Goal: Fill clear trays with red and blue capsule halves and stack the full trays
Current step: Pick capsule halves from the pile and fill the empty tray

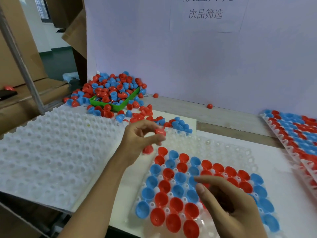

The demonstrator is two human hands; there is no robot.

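Head view: left hand [140,136] pinches a light, slippery red half [160,131] by its rim above the tray [223,148]; right hand [226,200] hangs loose, empty.

Glossy plastic capsule halves [162,200] sit in a clear, shiny plastic tray [223,148].

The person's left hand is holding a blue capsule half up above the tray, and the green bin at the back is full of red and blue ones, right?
Not quite. The capsule half pinched in the left hand is red, not blue, as the head view shows. The rest is right: it is held above the clear tray, and the green bin at the back is heaped with red and blue halves.
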